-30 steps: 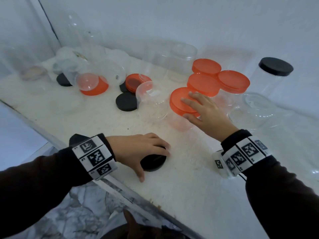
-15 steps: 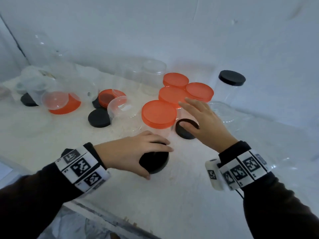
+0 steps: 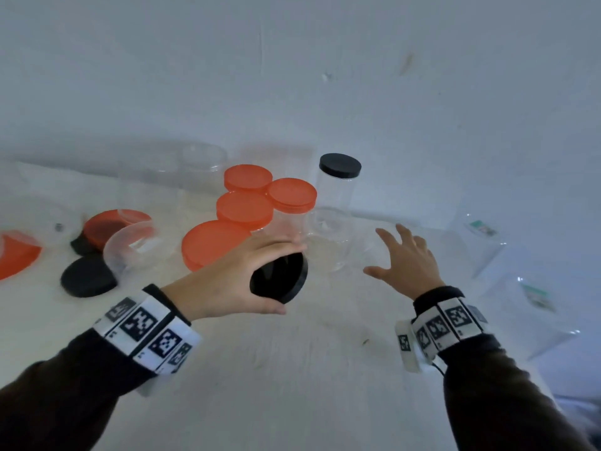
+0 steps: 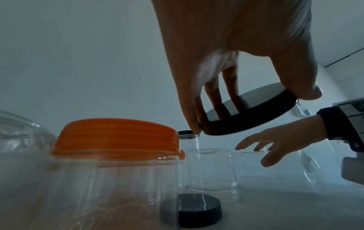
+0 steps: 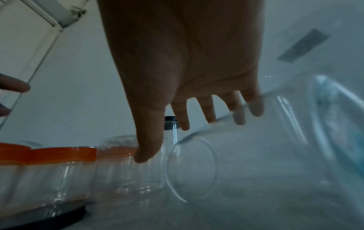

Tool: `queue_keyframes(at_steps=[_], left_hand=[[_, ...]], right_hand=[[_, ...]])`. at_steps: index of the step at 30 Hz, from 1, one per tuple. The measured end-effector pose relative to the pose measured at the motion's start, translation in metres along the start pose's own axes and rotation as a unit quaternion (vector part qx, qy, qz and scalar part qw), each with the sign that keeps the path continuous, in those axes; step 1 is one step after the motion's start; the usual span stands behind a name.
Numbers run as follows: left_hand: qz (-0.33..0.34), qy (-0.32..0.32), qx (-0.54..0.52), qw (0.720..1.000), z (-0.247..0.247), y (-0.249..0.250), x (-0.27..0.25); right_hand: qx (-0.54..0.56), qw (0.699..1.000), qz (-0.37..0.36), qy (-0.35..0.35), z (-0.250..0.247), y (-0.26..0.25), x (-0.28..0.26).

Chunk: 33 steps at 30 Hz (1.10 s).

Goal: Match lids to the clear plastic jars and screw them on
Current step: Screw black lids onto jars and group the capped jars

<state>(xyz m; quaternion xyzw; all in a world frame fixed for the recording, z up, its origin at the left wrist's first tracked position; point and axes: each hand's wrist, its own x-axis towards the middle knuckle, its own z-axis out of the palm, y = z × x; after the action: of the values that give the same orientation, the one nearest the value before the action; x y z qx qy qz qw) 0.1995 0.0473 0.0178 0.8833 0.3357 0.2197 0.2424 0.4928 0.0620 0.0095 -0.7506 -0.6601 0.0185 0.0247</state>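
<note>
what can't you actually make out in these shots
- Left hand grips the round black plastic lid; its threaded underside faces away in the head and left wrist views.
- Right hand reaches over a clear plastic jar lying on its side; whether the fingers touch it is lost to blur and transparency.
- Orange lid at left: cut by the head view's edge.
- Jar labels at right: too blurred to read.

Black lid; orange lids; clear jars; black-and-white patterned wristbands; white table.
</note>
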Motion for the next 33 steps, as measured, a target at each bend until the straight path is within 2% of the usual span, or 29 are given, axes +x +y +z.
queue_keyframes(at_steps=[3,7,13,18,23,26,33], left_hand=[[0.006,-0.001,-0.001,1.000,0.002,0.000,0.008],[0.008,-0.001,-0.004,1.000,0.003,0.000,0.016],[0.002,0.061,-0.054,0.997,-0.004,0.003,0.029],[0.047,0.111,-0.058,0.991,-0.008,0.013,0.039],[0.059,0.135,-0.070,0.987,-0.007,0.021,0.052],[0.060,0.142,-0.089,0.984,-0.006,0.025,0.058],[0.070,0.106,-0.054,0.990,-0.002,0.033,0.072]], right_hand=[[-0.018,0.999,0.028,-0.025,0.006,0.003,0.000],[0.004,0.999,0.045,0.006,0.005,0.004,-0.003],[0.131,0.986,0.069,0.080,-0.005,0.003,-0.028],[0.262,0.956,0.024,0.127,-0.011,-0.002,-0.052],[0.409,0.908,-0.028,0.090,-0.008,-0.012,-0.060],[0.462,0.883,-0.063,0.059,-0.002,-0.016,-0.060],[0.492,0.865,-0.100,0.002,0.013,-0.023,-0.061]])
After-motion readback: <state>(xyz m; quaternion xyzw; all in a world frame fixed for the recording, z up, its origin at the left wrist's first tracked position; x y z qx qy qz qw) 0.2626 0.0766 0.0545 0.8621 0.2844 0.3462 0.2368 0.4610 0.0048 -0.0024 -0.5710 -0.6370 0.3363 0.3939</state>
